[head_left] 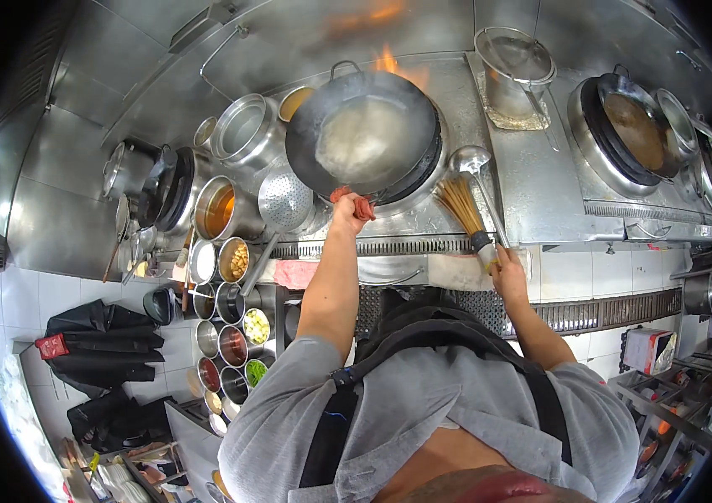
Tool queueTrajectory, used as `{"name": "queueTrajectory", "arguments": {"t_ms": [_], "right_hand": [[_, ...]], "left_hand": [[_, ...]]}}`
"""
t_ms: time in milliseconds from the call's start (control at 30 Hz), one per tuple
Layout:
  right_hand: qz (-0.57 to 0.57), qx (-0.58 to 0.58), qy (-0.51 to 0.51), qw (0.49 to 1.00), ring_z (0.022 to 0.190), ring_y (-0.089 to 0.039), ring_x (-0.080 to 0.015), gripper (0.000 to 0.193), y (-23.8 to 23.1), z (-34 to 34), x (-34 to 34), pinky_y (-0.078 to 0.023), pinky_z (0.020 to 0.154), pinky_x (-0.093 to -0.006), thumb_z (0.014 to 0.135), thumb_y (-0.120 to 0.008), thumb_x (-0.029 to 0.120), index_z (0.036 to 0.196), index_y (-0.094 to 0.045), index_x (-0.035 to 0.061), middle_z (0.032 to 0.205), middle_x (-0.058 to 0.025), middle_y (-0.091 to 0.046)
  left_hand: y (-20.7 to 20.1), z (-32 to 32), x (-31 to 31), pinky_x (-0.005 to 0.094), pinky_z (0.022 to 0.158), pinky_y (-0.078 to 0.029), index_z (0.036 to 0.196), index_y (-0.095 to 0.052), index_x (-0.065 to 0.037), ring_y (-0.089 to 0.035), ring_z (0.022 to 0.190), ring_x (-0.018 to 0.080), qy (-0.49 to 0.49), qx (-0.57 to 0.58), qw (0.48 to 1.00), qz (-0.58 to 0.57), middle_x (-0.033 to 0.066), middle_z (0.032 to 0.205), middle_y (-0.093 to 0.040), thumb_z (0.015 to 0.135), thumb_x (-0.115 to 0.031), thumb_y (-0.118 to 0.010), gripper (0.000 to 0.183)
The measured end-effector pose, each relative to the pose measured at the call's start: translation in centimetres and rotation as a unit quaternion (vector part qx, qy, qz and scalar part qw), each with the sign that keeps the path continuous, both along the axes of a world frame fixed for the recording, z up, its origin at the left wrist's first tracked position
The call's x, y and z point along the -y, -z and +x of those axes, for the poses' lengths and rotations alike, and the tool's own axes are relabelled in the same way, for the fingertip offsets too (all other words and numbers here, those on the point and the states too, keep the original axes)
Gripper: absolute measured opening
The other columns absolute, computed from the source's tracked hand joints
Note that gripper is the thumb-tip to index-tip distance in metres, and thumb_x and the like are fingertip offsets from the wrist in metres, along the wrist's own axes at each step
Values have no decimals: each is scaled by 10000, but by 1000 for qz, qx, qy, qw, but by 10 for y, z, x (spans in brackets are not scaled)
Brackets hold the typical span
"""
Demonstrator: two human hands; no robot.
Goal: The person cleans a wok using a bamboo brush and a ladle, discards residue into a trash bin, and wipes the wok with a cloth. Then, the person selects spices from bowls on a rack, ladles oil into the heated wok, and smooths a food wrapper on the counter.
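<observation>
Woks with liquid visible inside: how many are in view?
2: the steaming wok at the left hand, and the brown-filled wok on the right. Any liquid in the dark pans at left is hidden.

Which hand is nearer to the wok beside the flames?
Left. The left hand grips the wok through a red cloth; the right hand is off to the right, by the brush.

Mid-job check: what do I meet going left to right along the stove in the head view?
Steel pot of orange liquid → perforated skimmer → large wok, its handle held by the left hand with a red cloth → bristle brush → mesh strainer → wok of brown liquid.
</observation>
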State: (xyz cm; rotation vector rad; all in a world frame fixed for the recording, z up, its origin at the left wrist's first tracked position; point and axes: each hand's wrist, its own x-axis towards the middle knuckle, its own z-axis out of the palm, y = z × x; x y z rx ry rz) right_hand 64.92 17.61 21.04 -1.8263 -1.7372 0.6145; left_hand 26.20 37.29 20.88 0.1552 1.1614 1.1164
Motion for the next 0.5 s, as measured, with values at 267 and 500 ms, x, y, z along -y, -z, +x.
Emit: {"name": "queueTrajectory", "arguments": {"t_ms": [267, 500], "right_hand": [[48, 24, 112, 992, 918, -600, -395, 336, -30, 27, 96, -487, 801, -445, 819, -603, 60, 1146, -595, -19, 1031, -227, -612], [-65, 10, 159, 985, 855, -645, -336, 302, -15, 40, 191, -508, 761, -418, 796, -627, 71, 1089, -648, -1, 945, -205, -657]], "left_hand": [[-44, 8, 55, 382, 493, -421, 658, -435, -101, -399, 350, 268, -90, -11, 995, 51, 105, 484, -435, 766, -18, -424, 136], [-82, 5, 103, 382, 416, -405, 928, -469, -142, -460, 434, 222, -39, -2, 992, 119, 41, 532, -442, 760, -17, -460, 209]]}}
